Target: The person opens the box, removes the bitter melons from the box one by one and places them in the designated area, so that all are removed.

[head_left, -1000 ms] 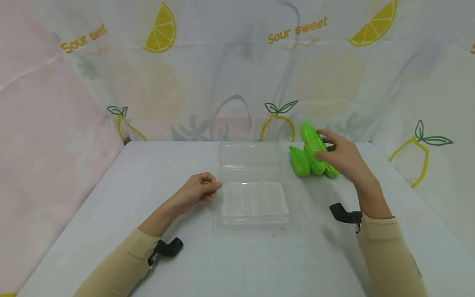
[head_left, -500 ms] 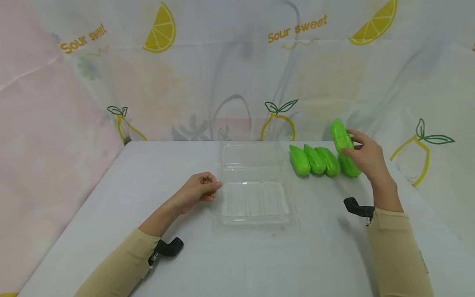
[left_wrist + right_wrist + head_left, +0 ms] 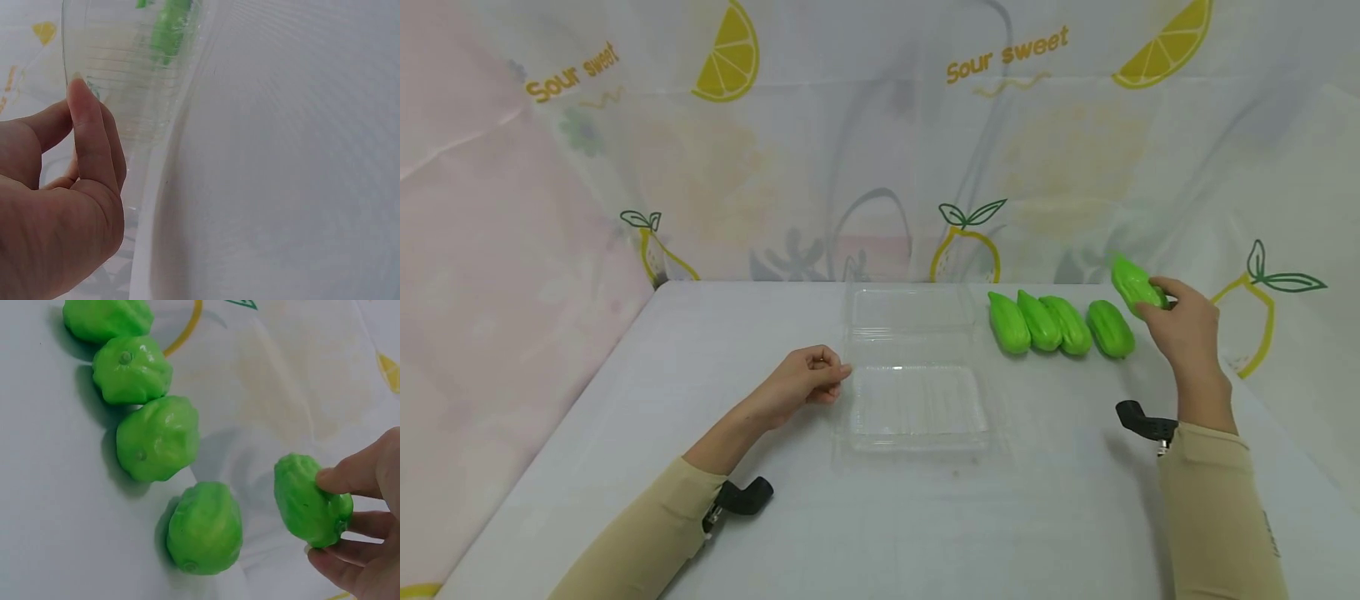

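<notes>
My left hand point(image 3: 797, 387) pinches the left edge of a clear plastic clamshell box point(image 3: 917, 408), which lies open on the table with its lid spread toward the back. In the left wrist view, thumb and fingertip meet on the thin rim of the box point(image 3: 134, 84). At the right, my right hand point(image 3: 1186, 329) grips a glossy green, ribbed bitter melon point(image 3: 1131, 283) between thumb and fingers, raised above the table. Close to its left lies a single bitter melon point(image 3: 1111, 329). In the right wrist view, the held bitter melon point(image 3: 306, 497) is apart from the others.
Left of the single one, several more bitter melons point(image 3: 1037, 323) lie side by side, right of the box lid. A white cloth covers the table point(image 3: 910, 533). Behind it hangs a lemon-printed curtain point(image 3: 880, 150), close to the back edge.
My right hand has moved right, from over the row of bitter melons to beyond it. One bitter melon now lies apart at the row's right end. The left hand stays at the box.
</notes>
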{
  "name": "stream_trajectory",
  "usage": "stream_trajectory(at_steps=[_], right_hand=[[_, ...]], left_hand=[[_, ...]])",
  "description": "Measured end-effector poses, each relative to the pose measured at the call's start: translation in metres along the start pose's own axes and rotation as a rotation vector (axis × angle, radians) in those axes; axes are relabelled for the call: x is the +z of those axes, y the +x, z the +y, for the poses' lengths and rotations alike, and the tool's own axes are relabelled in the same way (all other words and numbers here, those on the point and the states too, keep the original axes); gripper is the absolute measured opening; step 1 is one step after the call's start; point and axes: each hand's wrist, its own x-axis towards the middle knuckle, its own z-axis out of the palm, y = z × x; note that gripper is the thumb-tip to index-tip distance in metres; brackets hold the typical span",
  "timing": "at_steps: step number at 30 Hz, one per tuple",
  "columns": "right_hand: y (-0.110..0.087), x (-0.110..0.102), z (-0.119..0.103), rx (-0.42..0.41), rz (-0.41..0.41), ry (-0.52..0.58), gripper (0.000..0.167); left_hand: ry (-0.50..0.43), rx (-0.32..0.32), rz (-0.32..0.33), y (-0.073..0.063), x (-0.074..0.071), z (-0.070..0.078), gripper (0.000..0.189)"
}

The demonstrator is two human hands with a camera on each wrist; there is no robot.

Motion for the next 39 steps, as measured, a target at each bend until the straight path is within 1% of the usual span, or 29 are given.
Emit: stream_trajectory(at_steps=[2,7,9,12,16,20,24,27,34,39], right_hand=[[0.0,0.001,0.005,0.024,-0.012,-0.006,0.052],[0.0,0.004,0.017,0.123,-0.044,0.011,0.053],[0.0,0.005,0.022,0.149,-0.052,0.013,0.053],[-0.001,0.007,0.03,0.151,-0.069,-0.007,0.052],[-0.002,0.009,0.037,0.129,-0.098,-0.043,0.051],[-0.002,0.011,0.04,0.113,-0.146,-0.063,0.052],[-0.001,0.014,0.039,0.098,-0.202,-0.053,0.052],[0.0,0.016,0.038,0.1,-0.223,-0.049,0.053],[0.0,0.017,0.037,0.14,-0.257,-0.04,0.058],[0.001,0.017,0.04,0.16,-0.263,-0.032,0.06]], left_hand=[[-0.003,-0.002,0.0,0.0,0.0,0.0,0.02],[0.0,0.0,-0.002,0.0,0.001,-0.001,0.02],[0.004,0.001,-0.001,0.0,0.001,-0.001,0.02],[0.004,-0.003,0.004,0.0,0.001,-0.001,0.019],[0.005,-0.004,0.005,0.0,0.001,-0.002,0.019],[0.001,0.0,0.005,0.001,0.001,-0.002,0.019],[-0.003,0.001,0.003,0.002,0.001,-0.001,0.019],[-0.002,0.002,-0.002,0.002,0.001,-0.001,0.02],[0.006,0.002,-0.006,0.001,0.001,0.0,0.021],[0.007,0.007,-0.007,0.0,0.001,0.001,0.02]])
